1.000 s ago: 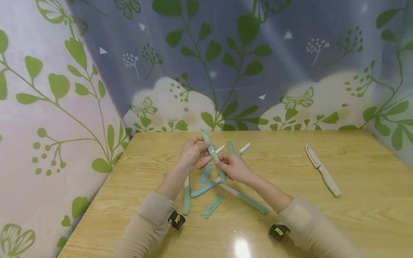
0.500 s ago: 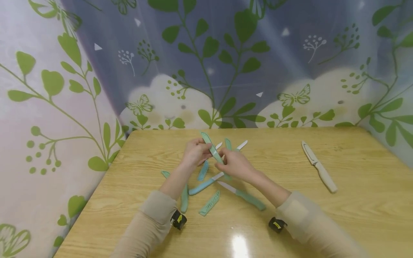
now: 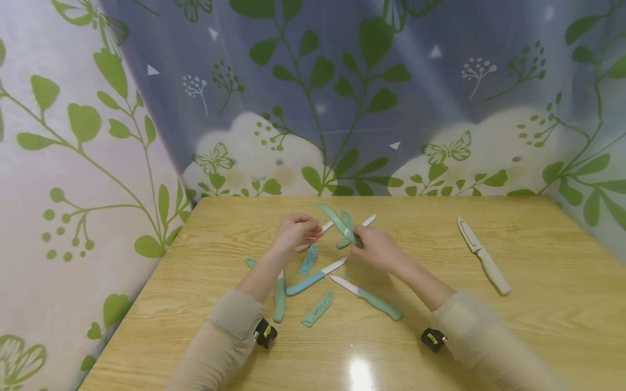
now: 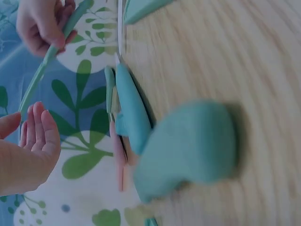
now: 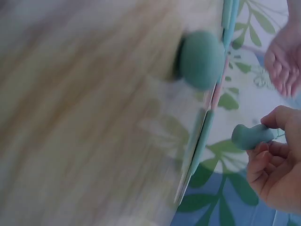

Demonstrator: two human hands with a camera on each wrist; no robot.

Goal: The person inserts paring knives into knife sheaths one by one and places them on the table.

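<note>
My right hand [image 3: 379, 248] grips the green handle of a paring knife [image 3: 337, 220], raised with its green blade cover on. The handle's rounded end [image 5: 251, 136] pokes out between thumb and fingers in the right wrist view. Apart from the cover's tip in the head view, my left hand [image 3: 295, 234] holds nothing, its fingers [image 4: 40, 129] extended in the left wrist view. Under and behind the hands lie a pink-handled knife [image 3: 326, 226], partly hidden, a bare green-handled knife [image 3: 369, 220] and a green blade cover [image 3: 346, 219]. Nearer are a blue cover [image 3: 307, 259] and a blue-handled knife [image 3: 308, 283].
On the wooden table [image 3: 205, 347], a green-handled knife [image 3: 376, 304] and a green cover [image 3: 318, 309] lie toward the front. Another green-handled knife [image 3: 279, 297] and cover [image 3: 250, 263] are beside the left forearm. Far right lies a cream knife [image 3: 491, 269] in its cover.
Both hands were on the green knife; the left has let go of its covered end. My right hand has drawn the knife to the right, away from the left hand.
</note>
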